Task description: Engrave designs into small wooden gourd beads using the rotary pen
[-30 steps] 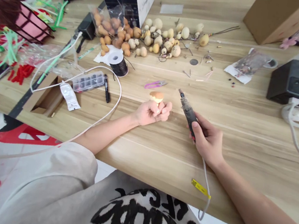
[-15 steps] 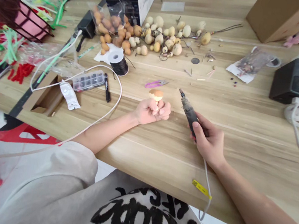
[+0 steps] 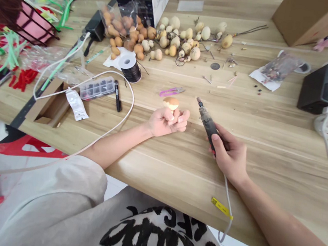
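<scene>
Between the curled fingers of my left hand sits a small gourd, brown on top with a paler, lighter-coloured area below. My fingers hide its lower part. My right hand is wrapped round a dark rotary tool, its tip pointing up and to the left. The tool's tip is apart from the gourd, to its right. A grey cord with a yellow tag hangs from the tool. Just beyond my left hand lie purple-handled snips.
Pale gourds and brown gourds are heaped at the back. A black wire spool, a compartment box and a marker lie left. A black power unit stands right. A white cable loops beside my left arm.
The fingers of my left hand have shifted very slightly around the gourd. My right hand and the rotary tool hold nearly the same place.
</scene>
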Demonstrator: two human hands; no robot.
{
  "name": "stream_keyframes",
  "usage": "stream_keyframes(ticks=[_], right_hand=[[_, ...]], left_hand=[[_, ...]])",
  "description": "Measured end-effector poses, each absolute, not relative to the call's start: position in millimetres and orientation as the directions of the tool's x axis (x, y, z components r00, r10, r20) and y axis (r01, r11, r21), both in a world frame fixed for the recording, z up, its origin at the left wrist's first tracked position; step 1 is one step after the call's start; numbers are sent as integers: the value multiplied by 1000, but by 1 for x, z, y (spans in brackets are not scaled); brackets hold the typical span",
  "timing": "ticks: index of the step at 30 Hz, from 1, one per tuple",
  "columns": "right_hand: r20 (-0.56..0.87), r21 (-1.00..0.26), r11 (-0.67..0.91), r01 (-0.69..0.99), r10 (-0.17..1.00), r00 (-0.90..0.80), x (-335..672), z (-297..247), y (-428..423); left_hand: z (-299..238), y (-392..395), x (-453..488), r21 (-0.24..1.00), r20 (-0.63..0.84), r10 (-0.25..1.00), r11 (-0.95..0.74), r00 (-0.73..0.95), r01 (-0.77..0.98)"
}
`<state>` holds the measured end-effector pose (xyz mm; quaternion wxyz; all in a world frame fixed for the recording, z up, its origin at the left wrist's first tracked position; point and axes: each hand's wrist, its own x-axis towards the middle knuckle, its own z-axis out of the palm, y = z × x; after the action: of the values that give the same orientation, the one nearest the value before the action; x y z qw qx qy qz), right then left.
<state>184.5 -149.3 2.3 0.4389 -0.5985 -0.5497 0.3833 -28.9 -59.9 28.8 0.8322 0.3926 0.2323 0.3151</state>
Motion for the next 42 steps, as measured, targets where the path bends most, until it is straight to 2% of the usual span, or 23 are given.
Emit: stream_keyframes(ticks=[9, 21, 27, 30, 39, 42], right_hand=[[22, -945, -12, 328, 995, 100, 184, 3, -149], [-2, -948, -33, 317, 995, 98, 184, 4, -149], [6, -945, -28, 326, 995, 102, 183, 5, -149], [5, -948, -28, 318, 995, 103, 183, 4, -149], [16, -955, -20, 297, 993, 117, 182, 5, -150], [-2, -956, -37, 291, 993, 120, 183, 5, -150]], left_hand=[[28, -60, -30, 804, -65, 651, 483, 756, -347], [26, -60, -30, 772, -72, 644, 520, 762, -367], [18, -60, -25, 787, -232, 682, 551, 693, -278], [18, -61, -22, 765, -299, 716, 575, 631, -291], [18, -58, -18, 742, -391, 743, 604, 543, -292], [18, -59, -17, 785, -384, 776, 559, 501, -265]])
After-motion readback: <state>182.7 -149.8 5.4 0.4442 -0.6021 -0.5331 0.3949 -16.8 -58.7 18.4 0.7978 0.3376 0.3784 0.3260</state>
